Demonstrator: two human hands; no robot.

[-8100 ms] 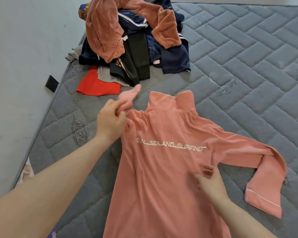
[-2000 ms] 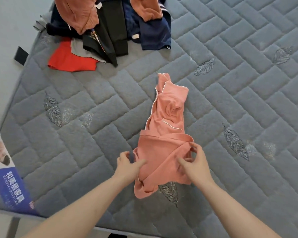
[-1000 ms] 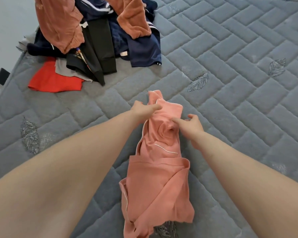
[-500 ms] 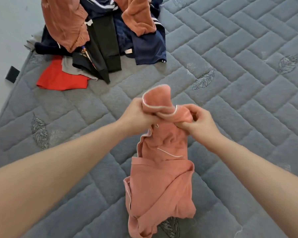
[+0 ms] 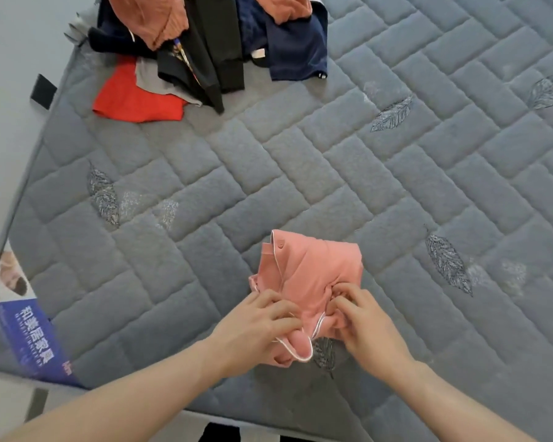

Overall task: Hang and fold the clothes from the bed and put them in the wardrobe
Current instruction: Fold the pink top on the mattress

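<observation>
A salmon-pink top (image 5: 310, 269) with white piping lies folded into a small bundle on the grey quilted mattress (image 5: 268, 173), near its front edge. My left hand (image 5: 256, 327) grips the bundle's near left edge with curled fingers. My right hand (image 5: 361, 323) pinches the fabric at the near right side. A loop of piped hem sticks out between the two hands. At the mattress's far left corner lies a pile of unfolded clothes (image 5: 205, 43): orange-brown, navy, black, grey and a red piece (image 5: 134, 100).
A blue label with white characters (image 5: 23, 330) sits on the mattress's near left corner. The floor runs along the left side, with a small black object (image 5: 43, 91) on it. The mattress's front edge lies just below my forearms.
Half a second ago both hands held the top's far end lifted; they have now brought it toward me over the rest, making a compact bundle. The view has tilted down.
</observation>
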